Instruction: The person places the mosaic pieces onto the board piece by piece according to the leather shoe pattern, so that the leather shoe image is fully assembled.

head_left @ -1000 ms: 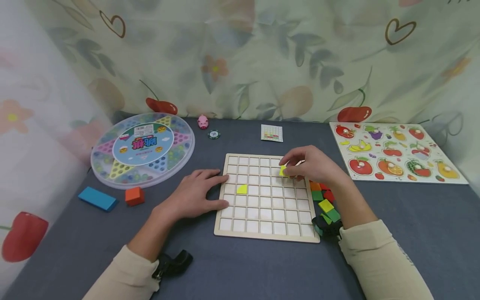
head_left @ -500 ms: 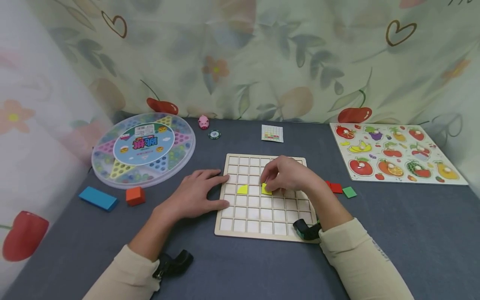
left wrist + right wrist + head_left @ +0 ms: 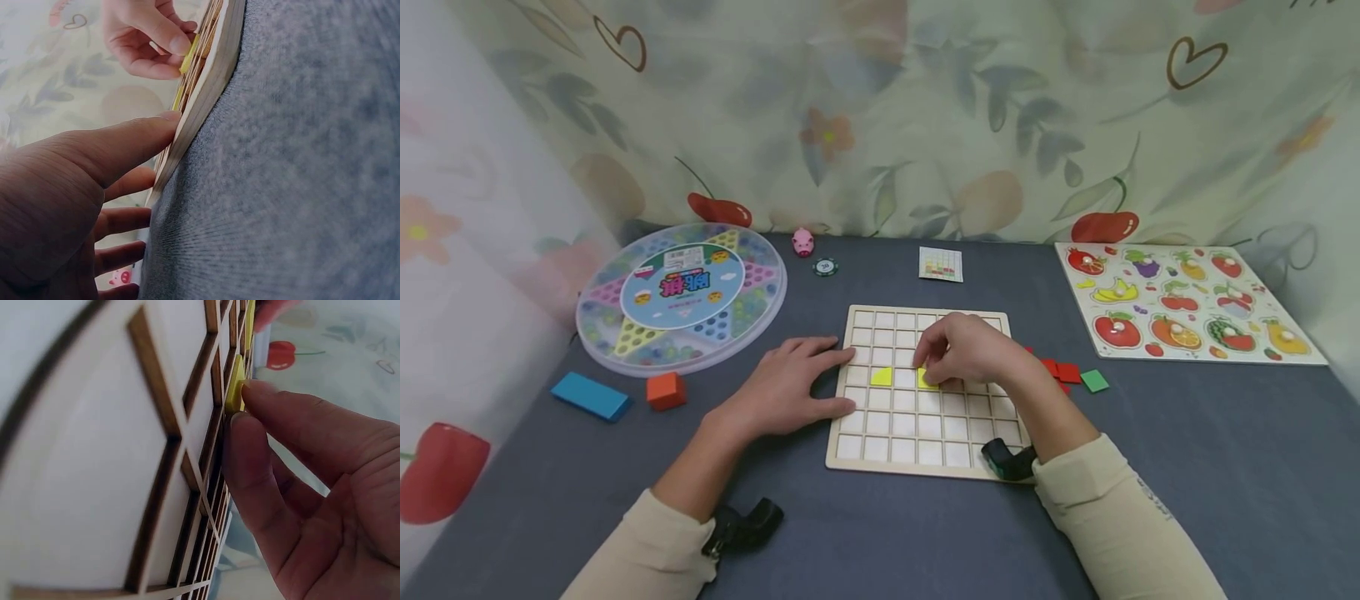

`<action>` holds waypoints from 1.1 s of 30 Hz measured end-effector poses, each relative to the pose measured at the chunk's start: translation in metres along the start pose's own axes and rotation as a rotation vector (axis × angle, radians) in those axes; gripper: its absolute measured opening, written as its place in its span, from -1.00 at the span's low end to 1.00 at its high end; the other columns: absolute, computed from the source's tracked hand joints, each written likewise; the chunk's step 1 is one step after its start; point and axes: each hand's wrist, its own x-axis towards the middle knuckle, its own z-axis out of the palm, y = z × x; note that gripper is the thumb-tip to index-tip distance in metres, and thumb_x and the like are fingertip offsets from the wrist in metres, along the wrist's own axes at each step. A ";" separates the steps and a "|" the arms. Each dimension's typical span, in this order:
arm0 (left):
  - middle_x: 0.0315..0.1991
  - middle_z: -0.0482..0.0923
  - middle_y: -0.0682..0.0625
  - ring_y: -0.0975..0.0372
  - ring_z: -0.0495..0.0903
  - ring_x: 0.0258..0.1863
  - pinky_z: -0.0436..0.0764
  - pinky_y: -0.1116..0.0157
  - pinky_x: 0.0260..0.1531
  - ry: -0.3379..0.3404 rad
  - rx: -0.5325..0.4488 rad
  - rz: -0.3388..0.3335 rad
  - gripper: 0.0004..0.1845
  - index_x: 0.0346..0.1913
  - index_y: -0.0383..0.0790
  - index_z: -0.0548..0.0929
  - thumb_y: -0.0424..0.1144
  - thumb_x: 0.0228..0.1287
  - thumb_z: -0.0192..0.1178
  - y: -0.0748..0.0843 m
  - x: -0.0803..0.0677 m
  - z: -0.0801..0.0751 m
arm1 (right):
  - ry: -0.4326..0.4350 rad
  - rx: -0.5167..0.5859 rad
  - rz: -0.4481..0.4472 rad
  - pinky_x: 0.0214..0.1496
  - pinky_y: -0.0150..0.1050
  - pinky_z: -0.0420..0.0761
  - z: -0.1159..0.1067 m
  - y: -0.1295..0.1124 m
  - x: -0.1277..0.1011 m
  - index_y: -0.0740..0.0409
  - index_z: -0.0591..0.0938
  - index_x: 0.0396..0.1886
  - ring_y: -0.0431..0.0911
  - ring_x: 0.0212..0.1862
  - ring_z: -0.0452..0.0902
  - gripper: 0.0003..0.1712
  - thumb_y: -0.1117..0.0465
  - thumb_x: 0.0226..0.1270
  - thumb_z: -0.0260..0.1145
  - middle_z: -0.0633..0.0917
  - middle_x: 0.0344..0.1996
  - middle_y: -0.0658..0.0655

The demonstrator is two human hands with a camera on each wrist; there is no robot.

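Fingers of the right hand are curled together and pinch a small yellow tile by its edges, thumb on one side and forefinger on the other, with the tile tipped into a square of the wooden grid board in its middle rows. In the right wrist view the yellow tile stands partly above the slats, so it looks not fully seated. It is thin, flat and rigid, probably very light, with a smooth painted face that could slide out of a loose pinch; the sensible hold is on two opposite edges near the upper side, leaving the lower edge free to drop between the slats, since a grip on the faces would foul the walls of the square. The slats look thin and could mark under a hard push. The left hand lies flat, fingers straight and a little spread, its fingertips against the board's left edge and its palm on the worktop, bracing the board. A second yellow tile sits in a square two columns to the left in the same row. Loose red and green tiles lie on the worktop just right of the board. Farther off are a round marble game box, a blue block, an orange block, a small pattern card and a fruit puzzle.
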 end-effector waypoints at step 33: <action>0.59 0.23 -0.15 -0.16 0.16 0.56 0.18 -0.30 0.45 0.008 0.001 0.010 -0.19 0.57 0.05 0.37 0.20 0.33 0.33 0.002 -0.001 -0.001 | 0.047 -0.023 -0.026 -0.16 -0.16 0.64 -0.043 0.031 -0.053 0.13 0.77 -0.05 -0.03 -0.19 0.60 -0.80 0.22 0.37 0.43 0.73 -0.20 0.09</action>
